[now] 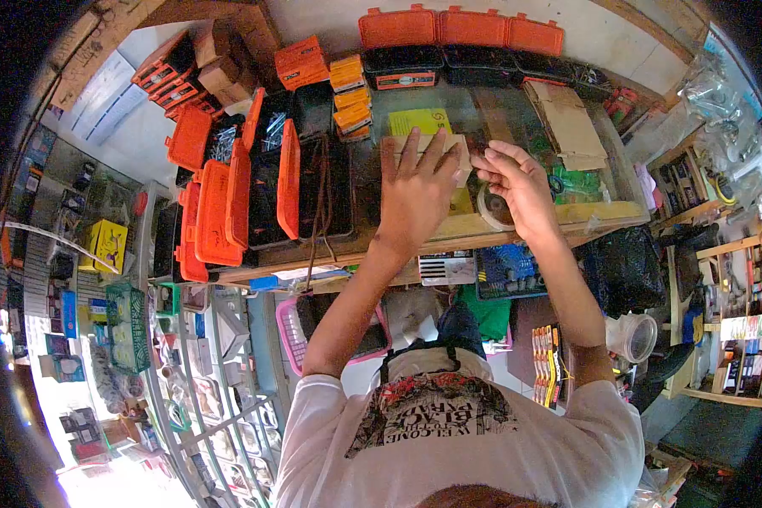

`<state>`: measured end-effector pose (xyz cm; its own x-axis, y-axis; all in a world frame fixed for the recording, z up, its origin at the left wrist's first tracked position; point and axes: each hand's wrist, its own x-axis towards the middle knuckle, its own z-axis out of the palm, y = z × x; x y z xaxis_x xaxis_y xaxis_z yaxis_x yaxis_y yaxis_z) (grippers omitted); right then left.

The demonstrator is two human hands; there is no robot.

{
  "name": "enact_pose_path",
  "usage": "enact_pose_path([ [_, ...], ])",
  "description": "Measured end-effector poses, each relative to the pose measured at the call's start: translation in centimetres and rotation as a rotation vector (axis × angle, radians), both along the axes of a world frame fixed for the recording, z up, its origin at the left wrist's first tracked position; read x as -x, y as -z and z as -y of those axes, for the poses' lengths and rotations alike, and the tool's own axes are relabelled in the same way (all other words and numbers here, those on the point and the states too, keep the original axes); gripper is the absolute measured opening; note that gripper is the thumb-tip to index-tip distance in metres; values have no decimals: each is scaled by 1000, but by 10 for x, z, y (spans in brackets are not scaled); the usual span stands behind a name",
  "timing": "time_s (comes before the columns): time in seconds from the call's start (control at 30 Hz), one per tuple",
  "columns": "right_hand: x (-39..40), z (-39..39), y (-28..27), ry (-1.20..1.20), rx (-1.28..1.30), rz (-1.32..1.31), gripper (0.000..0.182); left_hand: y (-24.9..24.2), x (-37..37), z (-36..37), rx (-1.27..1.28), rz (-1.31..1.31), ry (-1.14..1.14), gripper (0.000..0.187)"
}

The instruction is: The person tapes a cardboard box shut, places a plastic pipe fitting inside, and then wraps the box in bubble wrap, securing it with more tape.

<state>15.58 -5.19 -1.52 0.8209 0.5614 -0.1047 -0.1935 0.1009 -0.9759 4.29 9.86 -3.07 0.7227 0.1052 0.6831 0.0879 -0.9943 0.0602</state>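
A small tan cardboard box [459,152] lies on the glass-topped counter [601,222]. My left hand [420,190] rests over the box with its fingers spread. My right hand [516,182] is at the box's right end, fingers bent and close together; whether something thin is between them is too small to make out. A roll of tape [493,208] stands just below and left of my right hand. Behind the box lies a yellow-green card [418,122].
Black bins with orange lids [220,212] crowd the counter's left side. Orange boxes [350,97] are stacked behind my left hand. Flattened cardboard [565,123] lies at the right. A pink basket [290,334] is below the counter.
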Motion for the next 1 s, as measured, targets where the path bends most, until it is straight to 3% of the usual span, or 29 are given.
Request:
enact_pose_path([
  [0.47, -17, 4, -22, -124, 400, 40, 36, 0, -2, 0, -6, 17, 0, 35],
  [0.77, -27, -9, 5, -319, 256, 67, 26, 3, -3, 0, 16, 10, 3, 37],
  [1.0, -26, -17, -4, -363, 206, -170, 9, 4, -3, 1, -6, 3, -14, 39],
])
